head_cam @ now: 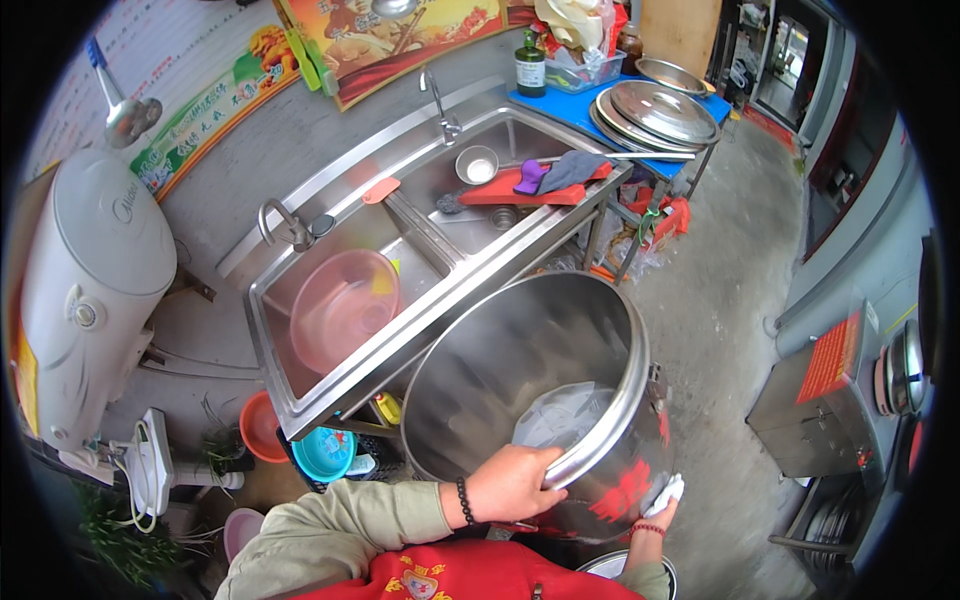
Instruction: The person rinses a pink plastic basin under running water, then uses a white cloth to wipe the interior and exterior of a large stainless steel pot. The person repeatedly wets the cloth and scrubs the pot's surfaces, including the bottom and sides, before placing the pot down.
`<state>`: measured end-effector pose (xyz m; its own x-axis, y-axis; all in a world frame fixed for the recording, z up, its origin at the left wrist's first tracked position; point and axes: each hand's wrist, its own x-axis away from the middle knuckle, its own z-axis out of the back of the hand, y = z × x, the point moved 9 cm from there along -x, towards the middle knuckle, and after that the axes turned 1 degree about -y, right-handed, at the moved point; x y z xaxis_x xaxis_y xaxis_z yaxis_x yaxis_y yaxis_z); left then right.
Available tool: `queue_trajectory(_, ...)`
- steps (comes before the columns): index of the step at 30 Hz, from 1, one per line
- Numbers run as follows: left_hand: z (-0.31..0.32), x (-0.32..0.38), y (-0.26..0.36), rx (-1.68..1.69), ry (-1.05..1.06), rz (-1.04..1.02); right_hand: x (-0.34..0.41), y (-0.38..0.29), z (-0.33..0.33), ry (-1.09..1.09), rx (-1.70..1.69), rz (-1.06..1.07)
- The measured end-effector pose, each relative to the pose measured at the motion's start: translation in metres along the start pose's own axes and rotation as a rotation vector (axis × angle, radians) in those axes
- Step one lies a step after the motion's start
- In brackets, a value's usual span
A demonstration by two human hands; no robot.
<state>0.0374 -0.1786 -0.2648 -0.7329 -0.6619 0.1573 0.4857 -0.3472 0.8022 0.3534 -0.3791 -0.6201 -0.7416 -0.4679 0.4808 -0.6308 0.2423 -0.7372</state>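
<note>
A large stainless steel stockpot stands tilted in front of me, its mouth towards me and the sink. Shallow water with reflections seems to lie at its bottom. My left hand, with a dark bead bracelet at the wrist, grips the pot's thick rolled rim. My right hand, with a red bead bracelet, holds a white cloth against the pot's outer wall, low on the right. Red patches show on that wall beside the cloth. A red apron covers my front.
A double steel sink beyond the pot holds a pink basin, a small bowl and a red board. Metal lids are stacked on a blue table. A steel cabinet stands at right.
</note>
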Motion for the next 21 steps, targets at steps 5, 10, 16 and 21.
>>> queue_trajectory(5, 0.017, 0.013, 0.024, 0.058, -0.051, -0.112, 0.046, -0.027, 0.007, 0.118, -0.105, 0.005)
queue_trajectory(10, 0.051, 0.031, 0.042, 0.075, -0.073, -0.188, 0.08, -0.069, -0.024, 0.089, -0.06, 0.142)
queue_trajectory(16, 0.086, 0.072, 0.071, 0.032, -0.101, -0.373, 0.11, -0.079, -0.062, 0.082, -0.182, 0.166)
queue_trajectory(21, 0.104, 0.09, 0.076, -0.064, -0.093, -0.335, 0.093, -0.06, -0.083, 0.025, -0.24, 0.051)
